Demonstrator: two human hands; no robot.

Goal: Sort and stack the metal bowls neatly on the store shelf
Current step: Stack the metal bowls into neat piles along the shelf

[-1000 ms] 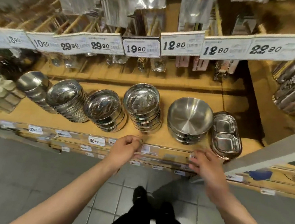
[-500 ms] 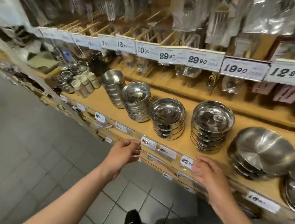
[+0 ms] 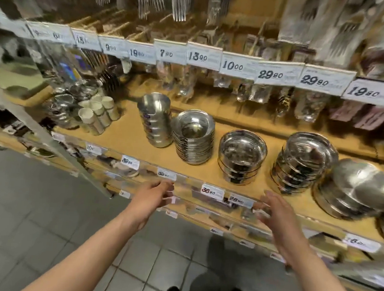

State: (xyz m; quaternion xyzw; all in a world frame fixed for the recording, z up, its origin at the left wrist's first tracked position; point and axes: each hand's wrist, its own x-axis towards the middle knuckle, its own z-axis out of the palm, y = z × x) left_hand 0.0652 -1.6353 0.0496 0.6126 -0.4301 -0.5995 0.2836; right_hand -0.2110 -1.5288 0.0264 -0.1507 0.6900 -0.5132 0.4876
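Hovering empty at the shelf (image 3: 127,138) edge: left hand (image 3: 152,194) loosely curled, right hand (image 3: 275,211) fingers extended, bowl stacks (image 3: 242,156) untouched.

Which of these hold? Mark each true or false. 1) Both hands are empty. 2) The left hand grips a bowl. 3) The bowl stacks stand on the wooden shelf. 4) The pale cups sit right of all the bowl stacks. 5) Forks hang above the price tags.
1) True: the left hand and the right hand hold nothing.
2) False: it hovers in front of the shelf edge, touching no bowl.
3) True: the bowl stacks stand on the wooden shelf.
4) False: the pale cups sit left of them.
5) True: forks hang above the price tags.
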